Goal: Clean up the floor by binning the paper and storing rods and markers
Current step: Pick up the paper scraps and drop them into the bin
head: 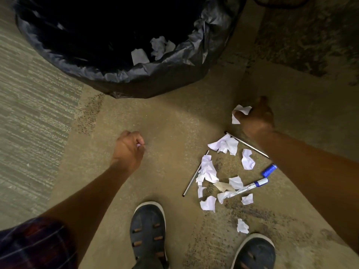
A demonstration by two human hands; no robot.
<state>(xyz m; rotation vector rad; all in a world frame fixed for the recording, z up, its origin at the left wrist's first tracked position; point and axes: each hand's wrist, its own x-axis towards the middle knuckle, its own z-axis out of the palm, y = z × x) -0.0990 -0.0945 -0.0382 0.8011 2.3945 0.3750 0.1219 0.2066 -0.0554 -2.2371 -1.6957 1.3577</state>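
Several crumpled white paper scraps [208,169] lie on the tan floor at the lower right. Two thin rods lie among them, one [195,173] at the pile's left and one [250,145] partly under my right forearm. A blue-capped marker [256,184] and a second blue marker [269,170] lie at the pile's right. My right hand [256,117] is closed on a white paper scrap [240,112] above the pile. My left hand [129,147] is fisted over the floor, a bit of pale paper showing between its fingers. The bin [147,74] with a black liner holds paper pieces.
A ribbed grey carpet [29,113] covers the left side. My two dark shoes, left [148,233] and right [256,251], stand at the bottom. A dark stained patch of floor [310,35] is at the upper right.
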